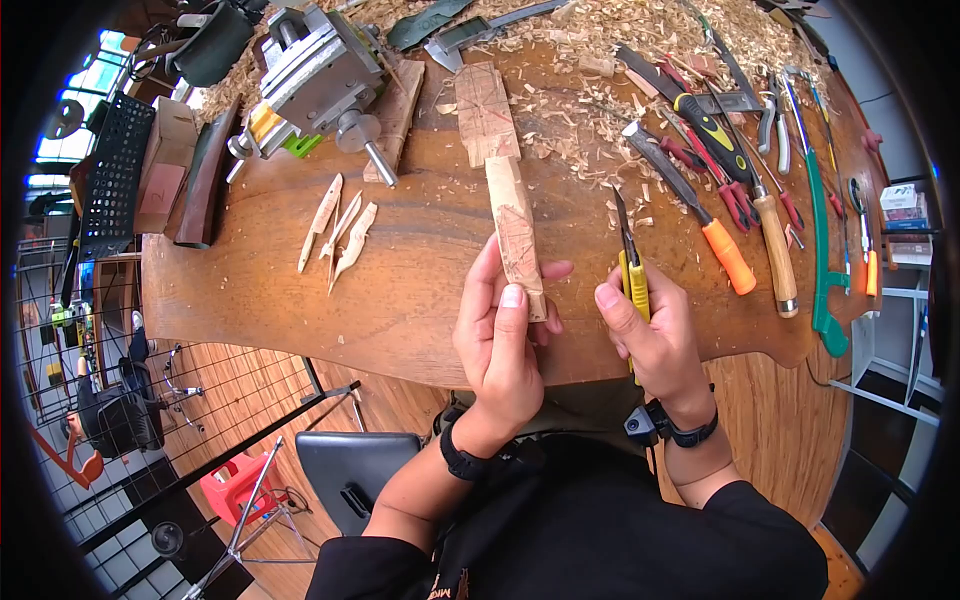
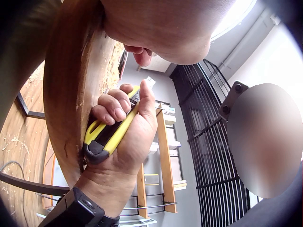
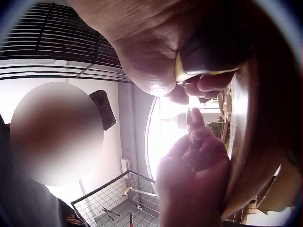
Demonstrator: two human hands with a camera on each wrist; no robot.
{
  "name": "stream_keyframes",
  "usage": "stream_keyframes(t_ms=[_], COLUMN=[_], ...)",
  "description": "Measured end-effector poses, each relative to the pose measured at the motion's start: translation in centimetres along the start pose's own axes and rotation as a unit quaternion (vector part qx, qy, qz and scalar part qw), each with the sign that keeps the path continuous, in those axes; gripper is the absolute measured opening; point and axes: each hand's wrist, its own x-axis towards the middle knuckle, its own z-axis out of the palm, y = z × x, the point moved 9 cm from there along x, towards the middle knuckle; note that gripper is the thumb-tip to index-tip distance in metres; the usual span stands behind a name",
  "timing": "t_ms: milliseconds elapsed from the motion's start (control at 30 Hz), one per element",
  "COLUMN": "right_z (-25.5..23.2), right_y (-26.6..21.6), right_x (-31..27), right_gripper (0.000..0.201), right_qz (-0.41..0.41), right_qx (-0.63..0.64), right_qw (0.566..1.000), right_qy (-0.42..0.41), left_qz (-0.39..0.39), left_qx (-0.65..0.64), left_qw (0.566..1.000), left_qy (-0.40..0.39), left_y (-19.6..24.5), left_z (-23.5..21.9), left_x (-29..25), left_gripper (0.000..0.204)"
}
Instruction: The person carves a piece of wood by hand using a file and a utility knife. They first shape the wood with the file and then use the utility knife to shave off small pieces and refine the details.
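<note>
My left hand (image 1: 503,355) grips the near end of a narrow wooden strip (image 1: 516,225) with pencil marks, the thumb laid on top and the fingers beneath. At its far end the strip meets or overlaps a broader marked wooden piece (image 1: 487,112) in the head view. To the right, my right hand (image 1: 662,338) holds a yellow and black utility knife (image 1: 637,282), its blade pointing away from me and apart from the wood. In the left wrist view, the right fingers wrap around the knife handle (image 2: 113,137).
Three thin carved wood pieces (image 1: 325,232) lie at left, near a metal vise (image 1: 325,80). Shavings (image 1: 580,100) cover the back of the table. Chisels, including one with an orange handle (image 1: 728,257), pliers and a green-framed saw (image 1: 822,240) lie at right.
</note>
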Motion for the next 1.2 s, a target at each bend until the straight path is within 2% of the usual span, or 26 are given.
stream_keyframes(t_ms=[233,267,300,333,367,433,500,567,600,633,700,767,833,900,1100,1200], right_z=[0.0,-0.1,-0.1,-0.1,-0.2,-0.2,-0.5,-0.3,-0.1,0.2,0.4,1.2,1.4,2.0,2.2,2.2], right_y=[-0.4,-0.4,-0.3,-0.1,-0.1,0.0,0.1,-0.1,-1.1,-2.1,-2.4,-2.6,-2.4,-2.9,-2.8,-2.7], right_x=[-0.1,-0.1,-0.1,-0.1,-0.1,-0.2,-0.4,-0.9,-1.2,-1.5,-1.8,-2.1,-2.2,-2.2,-2.1,-2.3], right_gripper=[0.030,0.030,0.029,0.029,0.029,0.035,0.040,0.045,0.049,0.052,0.051,0.049,0.047,0.047,0.047,0.048], right_qz=[-0.003,-0.004,0.001,0.008,0.008,0.002,0.005,0.012,-0.027,-0.066,-0.068,-0.095,-0.110,-0.126,-0.114,-0.082], right_qx=[-0.004,-0.005,0.001,0.007,0.007,0.003,-0.026,-0.052,-0.113,-0.176,-0.208,-0.291,-0.312,-0.347,-0.385,-0.389], right_qw=[1.000,1.000,1.000,1.000,1.000,1.000,1.000,0.998,0.993,0.982,0.975,0.951,0.943,0.927,0.914,0.914], right_qy=[0.002,0.007,0.001,-0.003,0.003,-0.001,-0.011,-0.021,-0.022,-0.023,-0.017,-0.050,-0.042,-0.063,-0.060,-0.082], left_qz=[0.006,0.022,0.039,0.101,0.100,0.198,0.219,0.174,0.206,0.203,0.212,0.197,0.159,0.144,0.153,0.114], left_qx=[0.024,0.119,0.212,0.311,0.309,0.486,0.486,0.545,0.551,0.550,0.525,0.523,0.488,0.481,0.493,0.493], left_qw=[1.000,0.993,0.976,0.945,0.945,0.851,0.846,0.820,0.809,0.809,0.824,0.828,0.858,0.863,0.854,0.861], left_qy=[-0.013,-0.017,-0.020,-0.015,-0.020,-0.022,-0.021,-0.013,-0.020,-0.030,-0.022,-0.037,-0.041,-0.052,-0.064,-0.059], left_y=[0.2,0.9,1.5,2.0,2.1,3.9,3.8,3.3,3.4,3.2,3.2,3.2,2.8,2.7,2.9,2.5], left_z=[0.2,0.4,0.6,0.2,-0.1,0.5,0.6,0.7,1.1,1.1,0.9,0.9,0.2,0.1,0.1,-0.4], left_x=[-0.1,-0.2,-0.3,-0.4,-0.4,-1.1,-1.6,-2.2,-2.3,-2.2,-2.0,-2.0,-1.9,-2.1,-1.9,-1.7], left_gripper=[0.047,0.045,0.043,0.038,0.038,0.035,0.035,0.035,0.035,0.035,0.034,0.033,0.033,0.033,0.029,0.028])
